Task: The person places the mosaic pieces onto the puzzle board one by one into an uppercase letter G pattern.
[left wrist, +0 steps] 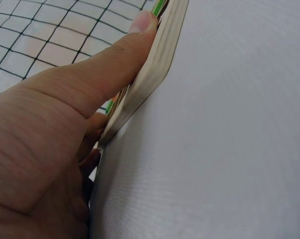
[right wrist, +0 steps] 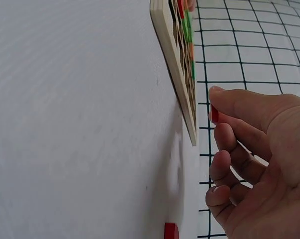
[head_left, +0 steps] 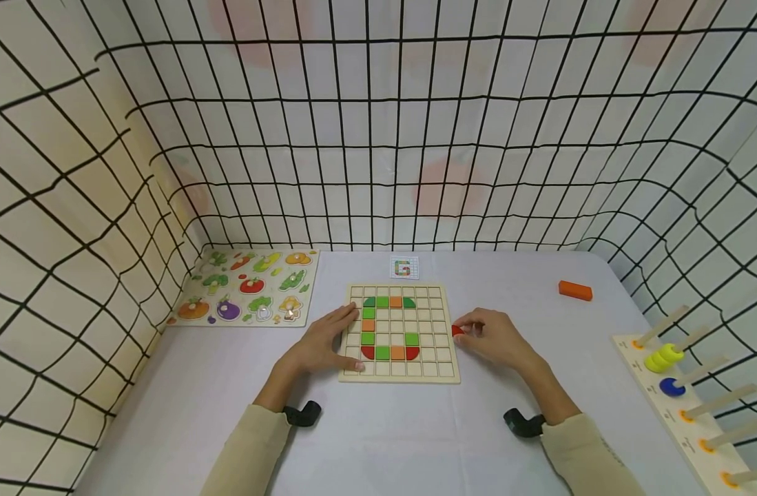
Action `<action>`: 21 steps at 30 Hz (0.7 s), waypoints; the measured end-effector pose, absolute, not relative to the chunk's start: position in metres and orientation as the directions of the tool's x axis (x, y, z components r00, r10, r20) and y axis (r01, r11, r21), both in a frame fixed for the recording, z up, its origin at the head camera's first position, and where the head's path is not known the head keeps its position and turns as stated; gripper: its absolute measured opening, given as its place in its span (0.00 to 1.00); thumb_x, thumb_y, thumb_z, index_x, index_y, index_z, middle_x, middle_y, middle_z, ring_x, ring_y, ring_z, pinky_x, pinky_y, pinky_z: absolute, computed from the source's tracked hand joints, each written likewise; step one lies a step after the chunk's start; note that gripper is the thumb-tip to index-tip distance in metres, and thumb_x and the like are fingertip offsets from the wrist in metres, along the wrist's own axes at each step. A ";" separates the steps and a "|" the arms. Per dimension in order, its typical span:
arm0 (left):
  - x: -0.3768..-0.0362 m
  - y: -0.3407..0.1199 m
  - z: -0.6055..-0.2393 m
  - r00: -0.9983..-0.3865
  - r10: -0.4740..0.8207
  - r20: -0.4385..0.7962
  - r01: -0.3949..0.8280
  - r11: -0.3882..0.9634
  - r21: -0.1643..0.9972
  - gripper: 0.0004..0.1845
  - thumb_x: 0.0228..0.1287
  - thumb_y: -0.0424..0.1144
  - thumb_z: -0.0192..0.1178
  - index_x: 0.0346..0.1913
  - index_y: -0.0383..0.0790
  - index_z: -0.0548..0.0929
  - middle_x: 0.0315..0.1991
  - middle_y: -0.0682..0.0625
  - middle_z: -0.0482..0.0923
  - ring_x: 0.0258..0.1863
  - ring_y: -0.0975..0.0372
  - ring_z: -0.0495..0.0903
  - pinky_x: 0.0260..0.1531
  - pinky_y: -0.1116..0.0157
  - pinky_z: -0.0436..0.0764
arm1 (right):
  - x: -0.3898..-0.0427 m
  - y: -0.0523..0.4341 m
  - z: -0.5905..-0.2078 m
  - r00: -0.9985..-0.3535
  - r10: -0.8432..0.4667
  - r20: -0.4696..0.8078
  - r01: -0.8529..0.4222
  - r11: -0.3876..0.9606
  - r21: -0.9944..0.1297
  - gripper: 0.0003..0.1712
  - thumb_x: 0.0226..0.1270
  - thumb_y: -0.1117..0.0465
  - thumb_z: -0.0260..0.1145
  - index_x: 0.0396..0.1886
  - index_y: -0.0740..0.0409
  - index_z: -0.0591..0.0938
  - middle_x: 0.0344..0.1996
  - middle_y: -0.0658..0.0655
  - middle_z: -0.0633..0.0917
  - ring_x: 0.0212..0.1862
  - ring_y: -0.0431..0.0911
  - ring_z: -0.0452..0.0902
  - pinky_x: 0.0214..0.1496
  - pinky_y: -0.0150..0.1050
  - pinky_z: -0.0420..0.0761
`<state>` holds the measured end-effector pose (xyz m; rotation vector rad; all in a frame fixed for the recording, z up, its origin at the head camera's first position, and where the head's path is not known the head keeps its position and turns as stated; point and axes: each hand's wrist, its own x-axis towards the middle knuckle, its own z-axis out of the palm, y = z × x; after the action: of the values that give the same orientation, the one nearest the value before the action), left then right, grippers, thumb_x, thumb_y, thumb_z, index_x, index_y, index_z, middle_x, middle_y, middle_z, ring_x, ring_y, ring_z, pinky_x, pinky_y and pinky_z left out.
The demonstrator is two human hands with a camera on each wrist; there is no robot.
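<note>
A wooden grid board (head_left: pixel 437 372) lies mid-table with green, orange and red tiles forming a G shape. My left hand (head_left: pixel 321 342) rests flat on the board's left edge; in the left wrist view its thumb (left wrist: pixel 115 59) lies along the board's side (left wrist: pixel 155 74). My right hand (head_left: pixel 492 335) sits just right of the board and pinches a small red tile (head_left: pixel 457 331) between thumb and fingers, also seen as the red tile (right wrist: pixel 215 115) beside the board edge (right wrist: pixel 176 69). Another red piece (right wrist: pixel 171 232) lies on the table below that hand.
A vegetable peg puzzle (head_left: pixel 248 287) lies at the back left. A small pattern card (head_left: pixel 404 267) sits behind the board. An orange block (head_left: pixel 575 290) lies at the back right. A peg rack with rings (head_left: pixel 676 375) stands along the right edge. Gridded walls enclose the table.
</note>
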<state>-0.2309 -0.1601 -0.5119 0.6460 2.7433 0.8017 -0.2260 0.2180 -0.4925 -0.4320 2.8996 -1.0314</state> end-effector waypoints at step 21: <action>-0.230 -0.161 -0.511 -0.879 0.473 -0.059 0.365 0.746 0.557 0.61 0.42 0.67 0.72 0.77 0.54 0.52 0.79 0.59 0.42 0.79 0.56 0.43 0.74 0.44 0.49 | -0.243 0.178 -0.493 -0.950 -0.306 0.066 -0.261 0.656 -0.709 0.14 0.57 0.56 0.74 0.44 0.50 0.88 0.29 0.47 0.81 0.33 0.44 0.71 0.30 0.33 0.71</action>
<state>-0.2295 -0.1607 -0.5105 0.6669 2.7492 0.8166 -0.2428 0.1779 -0.4929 -0.4805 2.8046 -1.1863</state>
